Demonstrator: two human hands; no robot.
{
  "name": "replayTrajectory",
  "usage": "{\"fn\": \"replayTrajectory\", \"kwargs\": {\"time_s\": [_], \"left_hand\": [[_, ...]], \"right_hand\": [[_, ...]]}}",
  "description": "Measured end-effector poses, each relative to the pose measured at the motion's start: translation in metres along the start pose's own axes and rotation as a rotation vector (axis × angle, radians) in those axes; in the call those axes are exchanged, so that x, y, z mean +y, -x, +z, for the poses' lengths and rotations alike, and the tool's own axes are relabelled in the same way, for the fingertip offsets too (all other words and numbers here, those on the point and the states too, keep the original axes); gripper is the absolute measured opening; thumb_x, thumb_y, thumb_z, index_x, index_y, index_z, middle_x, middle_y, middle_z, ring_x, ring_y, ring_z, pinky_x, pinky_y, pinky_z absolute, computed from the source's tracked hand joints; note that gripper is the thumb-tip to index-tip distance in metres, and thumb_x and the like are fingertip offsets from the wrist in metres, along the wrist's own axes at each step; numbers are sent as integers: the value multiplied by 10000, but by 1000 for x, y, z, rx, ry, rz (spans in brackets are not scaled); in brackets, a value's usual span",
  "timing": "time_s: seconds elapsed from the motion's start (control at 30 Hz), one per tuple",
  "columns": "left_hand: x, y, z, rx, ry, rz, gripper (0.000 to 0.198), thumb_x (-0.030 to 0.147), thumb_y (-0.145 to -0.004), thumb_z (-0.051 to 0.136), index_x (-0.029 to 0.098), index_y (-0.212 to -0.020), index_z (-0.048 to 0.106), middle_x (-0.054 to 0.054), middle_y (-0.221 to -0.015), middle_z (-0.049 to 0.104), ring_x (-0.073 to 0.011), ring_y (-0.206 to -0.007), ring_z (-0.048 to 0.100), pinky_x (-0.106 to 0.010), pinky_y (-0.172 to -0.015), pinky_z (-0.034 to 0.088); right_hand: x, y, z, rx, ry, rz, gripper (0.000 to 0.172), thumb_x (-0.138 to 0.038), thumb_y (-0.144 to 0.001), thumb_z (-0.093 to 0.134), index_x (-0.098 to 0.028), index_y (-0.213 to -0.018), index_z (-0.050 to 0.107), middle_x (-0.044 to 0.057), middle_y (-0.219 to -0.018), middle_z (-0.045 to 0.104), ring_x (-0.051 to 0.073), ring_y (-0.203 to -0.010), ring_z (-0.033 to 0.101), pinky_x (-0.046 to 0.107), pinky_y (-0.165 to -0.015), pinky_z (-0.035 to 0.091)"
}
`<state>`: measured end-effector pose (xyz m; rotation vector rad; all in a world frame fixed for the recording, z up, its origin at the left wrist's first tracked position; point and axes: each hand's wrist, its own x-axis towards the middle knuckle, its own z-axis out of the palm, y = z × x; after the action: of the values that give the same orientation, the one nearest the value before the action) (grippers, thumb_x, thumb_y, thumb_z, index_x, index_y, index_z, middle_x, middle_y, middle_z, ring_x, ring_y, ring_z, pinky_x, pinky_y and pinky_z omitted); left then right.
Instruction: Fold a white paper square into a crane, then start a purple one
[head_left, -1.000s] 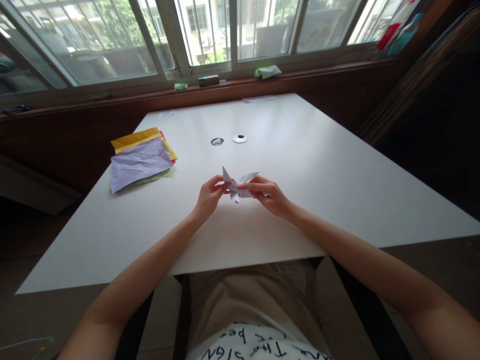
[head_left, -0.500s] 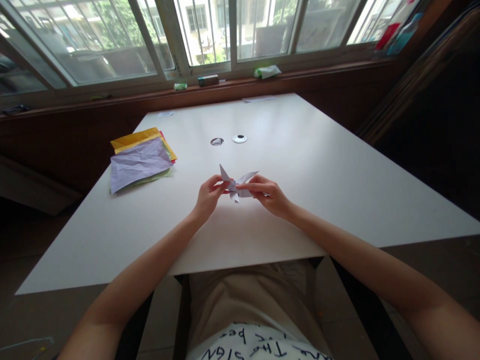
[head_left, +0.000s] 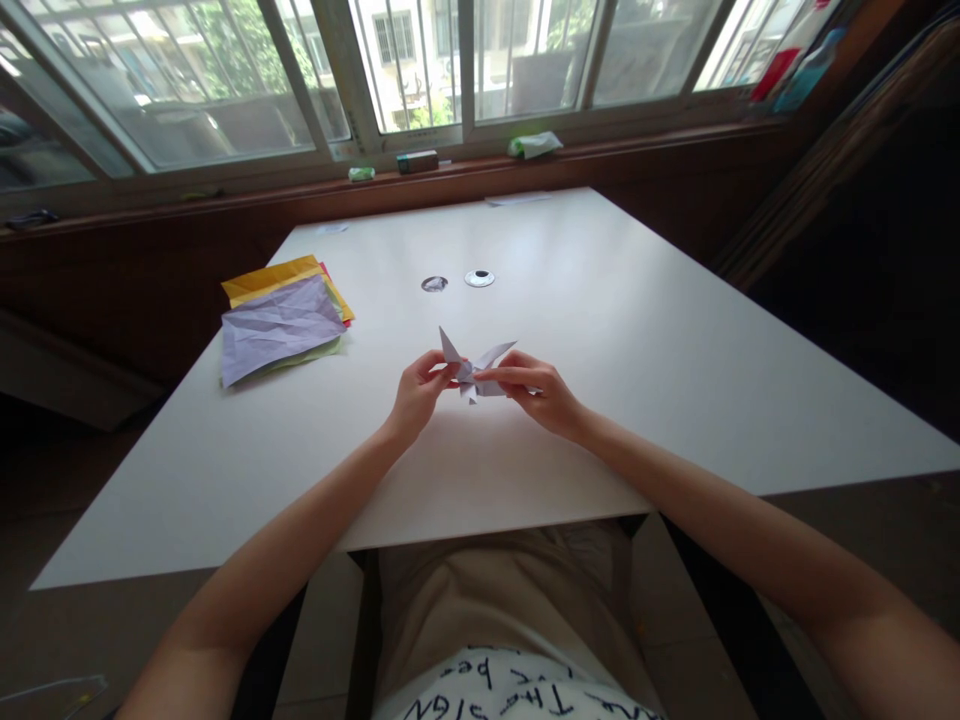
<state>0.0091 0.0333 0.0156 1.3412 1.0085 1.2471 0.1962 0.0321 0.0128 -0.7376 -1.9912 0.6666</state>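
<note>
Between my two hands is a folded piece of pale lilac paper, an origami figure with pointed flaps; two flaps stick up and a short one points down toward me. My left hand pinches its left side between thumb and fingers. On the right side my right hand grips the paper, with the index finger stretched along its middle. The fingers cover parts of the folds. Both hands are held low over the white table, near its front edge.
Left on the table lies a stack of coloured paper, a creased lilac sheet on top and a yellow sheet behind. Two round holes, a left one and a right one, mark the middle. Small items, including a green-white packet, line the windowsill.
Almost nothing differs. Both hands keep the same grip on the folded paper, and its upper flaps have shifted only very slightly.
</note>
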Motion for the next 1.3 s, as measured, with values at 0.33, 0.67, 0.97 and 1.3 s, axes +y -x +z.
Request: {"fn": "replayTrajectory", "kwargs": {"time_s": [0.33, 0.67, 0.97, 1.3], "left_hand": [[-3, 0, -2, -86, -93, -132, 245, 359, -695, 626, 157, -833, 620, -25, -858, 624, -127, -742, 585, -251, -675, 465], [-8, -1, -4, -116, -342, 12, 216, 353, -702, 618, 145, -760, 608, -26, -763, 608, -120, -685, 529, -226, -612, 401], [-8, 1, -2, -98, -316, 17, 157, 274, -673, 611, 153, -770, 585, -9, -722, 588, -100, -613, 500, -217, -569, 387], [-9, 2, 0, -92, -338, 34, 205, 348, -688, 619, 147, -708, 588, -17, -680, 592, -108, -605, 508, -221, -567, 390]], "right_hand": [[-4, -2, 2, 84, 135, 140, 163, -106, -728, 503, -178, -757, 646, 21, -732, 627, 110, -645, 548, 221, -563, 421], [3, -1, 2, 124, 222, 206, 147, -267, -705, 624, -158, -612, 590, 6, -637, 604, 89, -555, 508, 211, -532, 395], [1, -2, 3, 106, 200, 270, 64, -211, -687, 590, -167, -717, 626, -9, -636, 630, 91, -553, 532, 206, -543, 404], [1, -2, 2, 81, 197, 272, 73, -207, -682, 586, -165, -695, 644, 5, -677, 653, 93, -562, 534, 210, -551, 404]]}}
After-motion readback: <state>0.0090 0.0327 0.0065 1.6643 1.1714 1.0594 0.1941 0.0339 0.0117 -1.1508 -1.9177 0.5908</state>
